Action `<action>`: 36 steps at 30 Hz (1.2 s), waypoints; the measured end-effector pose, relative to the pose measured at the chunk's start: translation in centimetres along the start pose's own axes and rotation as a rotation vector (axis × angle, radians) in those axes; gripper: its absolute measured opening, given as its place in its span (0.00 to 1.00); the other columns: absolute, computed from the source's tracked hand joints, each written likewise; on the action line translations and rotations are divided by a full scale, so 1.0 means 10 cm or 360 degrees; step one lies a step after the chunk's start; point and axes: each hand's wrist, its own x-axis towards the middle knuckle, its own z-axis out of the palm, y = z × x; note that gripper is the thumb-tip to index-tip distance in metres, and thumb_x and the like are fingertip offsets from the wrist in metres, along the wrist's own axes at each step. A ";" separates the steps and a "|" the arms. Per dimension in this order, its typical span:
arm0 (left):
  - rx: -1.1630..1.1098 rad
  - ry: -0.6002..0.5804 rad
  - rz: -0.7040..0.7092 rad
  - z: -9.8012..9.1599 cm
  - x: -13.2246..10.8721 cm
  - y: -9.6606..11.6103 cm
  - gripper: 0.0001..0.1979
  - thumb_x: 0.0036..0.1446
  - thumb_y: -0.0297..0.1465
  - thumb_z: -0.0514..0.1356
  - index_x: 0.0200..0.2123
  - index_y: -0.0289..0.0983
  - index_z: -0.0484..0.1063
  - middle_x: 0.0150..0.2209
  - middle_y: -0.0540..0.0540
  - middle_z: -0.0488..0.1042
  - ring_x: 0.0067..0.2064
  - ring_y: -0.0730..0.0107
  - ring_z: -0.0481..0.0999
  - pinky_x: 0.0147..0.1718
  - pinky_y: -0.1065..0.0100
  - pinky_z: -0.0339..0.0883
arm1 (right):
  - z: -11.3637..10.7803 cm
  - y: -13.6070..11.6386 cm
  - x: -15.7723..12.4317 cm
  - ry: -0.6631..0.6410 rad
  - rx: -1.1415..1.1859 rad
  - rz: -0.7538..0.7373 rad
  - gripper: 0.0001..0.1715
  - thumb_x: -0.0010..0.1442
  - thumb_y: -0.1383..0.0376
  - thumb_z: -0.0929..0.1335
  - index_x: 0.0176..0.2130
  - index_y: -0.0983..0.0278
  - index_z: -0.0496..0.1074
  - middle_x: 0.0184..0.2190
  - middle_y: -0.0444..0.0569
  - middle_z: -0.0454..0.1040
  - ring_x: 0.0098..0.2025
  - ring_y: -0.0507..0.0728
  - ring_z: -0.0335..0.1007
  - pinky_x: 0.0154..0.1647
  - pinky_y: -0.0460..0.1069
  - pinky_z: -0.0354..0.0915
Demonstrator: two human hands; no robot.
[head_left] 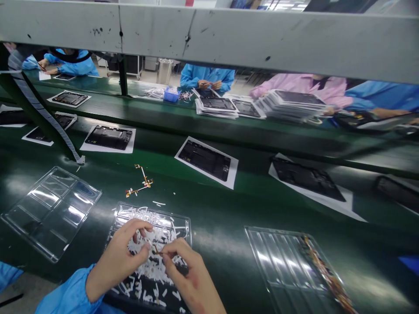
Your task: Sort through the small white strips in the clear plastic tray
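Above a clear plastic tray [187,222] heaped with white paper strips [153,268], my right hand [193,272] pinches a small brown flex cable [157,251] between thumb and forefinger. My left hand [121,255] is beside it, fingers curved and apart from the thumb. The left thumb tip comes close to the cable's end; whether it touches cannot be made out. Farther up on the green bench lies an angled orange-and-white flex cable [144,185]. A second ribbed clear tray [271,261] at right carries a row of flex cables [324,270].
Another clear tray [49,213] lies at left. Black tablet housings [204,161] on white sheets line the green bench [216,218] beyond. A striped hose [49,115] slants down at left, and a grey beam [229,39] crosses overhead. Co-workers [207,78] sit opposite near stacked housings [288,104].
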 end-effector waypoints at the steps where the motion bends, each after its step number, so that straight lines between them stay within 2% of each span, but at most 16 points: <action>1: -0.0070 -0.0081 -0.0034 0.00 0.01 0.02 0.11 0.63 0.26 0.59 0.47 0.41 0.74 0.41 0.47 0.78 0.37 0.66 0.75 0.38 0.66 0.70 | 0.00 -0.01 0.00 0.0000 -0.0001 0.0000 0.11 0.67 0.63 0.65 0.34 0.61 0.75 0.32 0.46 0.74 0.38 0.57 0.71 0.41 0.49 0.64; 3: -0.0190 -0.0205 -0.0051 -0.01 0.02 0.06 0.06 0.65 0.29 0.59 0.40 0.40 0.77 0.39 0.46 0.79 0.38 0.65 0.76 0.38 0.67 0.71 | 0.01 -0.01 0.01 -0.0008 0.0000 -0.0006 0.10 0.67 0.62 0.66 0.35 0.61 0.75 0.32 0.46 0.75 0.38 0.57 0.72 0.42 0.50 0.65; 4: -0.0227 -0.0218 -0.0040 -0.02 0.03 0.07 0.07 0.66 0.29 0.59 0.37 0.39 0.77 0.37 0.46 0.79 0.38 0.65 0.77 0.38 0.67 0.70 | 0.00 -0.01 0.01 -0.0019 0.0001 -0.0008 0.10 0.66 0.62 0.66 0.36 0.60 0.76 0.32 0.45 0.75 0.38 0.57 0.72 0.42 0.50 0.65; 11: -0.0187 0.0110 0.0107 -0.22 0.05 0.06 0.07 0.66 0.27 0.59 0.35 0.39 0.76 0.35 0.47 0.78 0.37 0.65 0.77 0.36 0.67 0.71 | -0.11 0.03 0.01 -0.0092 0.0042 0.0060 0.10 0.66 0.59 0.69 0.35 0.60 0.78 0.33 0.46 0.77 0.39 0.59 0.74 0.45 0.52 0.67; 15: 0.0008 0.0296 0.0042 -0.23 0.02 0.02 0.10 0.69 0.27 0.56 0.45 0.41 0.77 0.45 0.44 0.78 0.46 0.63 0.78 0.42 0.65 0.72 | -0.13 0.07 0.03 -0.0041 0.0126 0.0063 0.12 0.66 0.58 0.70 0.34 0.60 0.79 0.33 0.47 0.79 0.39 0.59 0.74 0.46 0.52 0.67; 18: 0.0105 0.0404 0.0110 -0.12 -0.04 0.04 0.14 0.69 0.24 0.53 0.49 0.42 0.77 0.45 0.44 0.76 0.47 0.64 0.77 0.45 0.64 0.72 | -0.12 0.07 0.04 0.0008 0.0149 0.0101 0.13 0.66 0.57 0.69 0.34 0.60 0.79 0.34 0.47 0.79 0.39 0.59 0.74 0.44 0.51 0.67; 22: 0.0223 0.0316 0.0296 0.09 -0.09 0.13 0.10 0.65 0.26 0.62 0.49 0.41 0.77 0.42 0.45 0.76 0.43 0.62 0.78 0.42 0.63 0.73 | -0.09 0.03 0.03 0.0011 0.0155 0.0055 0.12 0.67 0.57 0.69 0.35 0.60 0.79 0.35 0.47 0.78 0.39 0.58 0.74 0.43 0.50 0.67; 25: 0.0246 0.0285 0.0415 0.18 -0.07 0.17 0.06 0.66 0.26 0.61 0.43 0.39 0.78 0.36 0.46 0.76 0.38 0.63 0.77 0.36 0.64 0.72 | -0.06 0.00 0.01 -0.0002 0.0111 -0.0027 0.11 0.69 0.60 0.68 0.37 0.59 0.80 0.36 0.47 0.79 0.40 0.58 0.74 0.44 0.50 0.67; 28: 0.0235 0.0263 0.0406 0.19 -0.04 0.20 0.07 0.65 0.24 0.60 0.39 0.39 0.78 0.34 0.47 0.77 0.35 0.64 0.77 0.34 0.65 0.71 | -0.04 -0.01 -0.01 -0.0002 0.0015 -0.0089 0.11 0.69 0.61 0.67 0.39 0.58 0.80 0.36 0.48 0.79 0.41 0.59 0.73 0.44 0.51 0.67; 32: 0.0257 0.0235 0.0415 0.17 0.01 0.20 0.09 0.58 0.20 0.59 0.34 0.38 0.76 0.32 0.48 0.76 0.34 0.65 0.77 0.33 0.67 0.70 | 0.01 0.01 -0.02 -0.0013 -0.0150 -0.0170 0.11 0.70 0.64 0.66 0.40 0.57 0.79 0.36 0.48 0.77 0.41 0.59 0.72 0.44 0.52 0.67; 36: 0.0466 0.0255 0.0408 0.15 0.07 0.09 0.08 0.56 0.20 0.57 0.33 0.38 0.72 0.32 0.48 0.76 0.35 0.64 0.77 0.34 0.66 0.70 | -0.02 -0.01 -0.05 -0.0015 -0.0250 -0.0218 0.10 0.70 0.65 0.66 0.39 0.59 0.77 0.36 0.49 0.76 0.40 0.59 0.73 0.42 0.52 0.69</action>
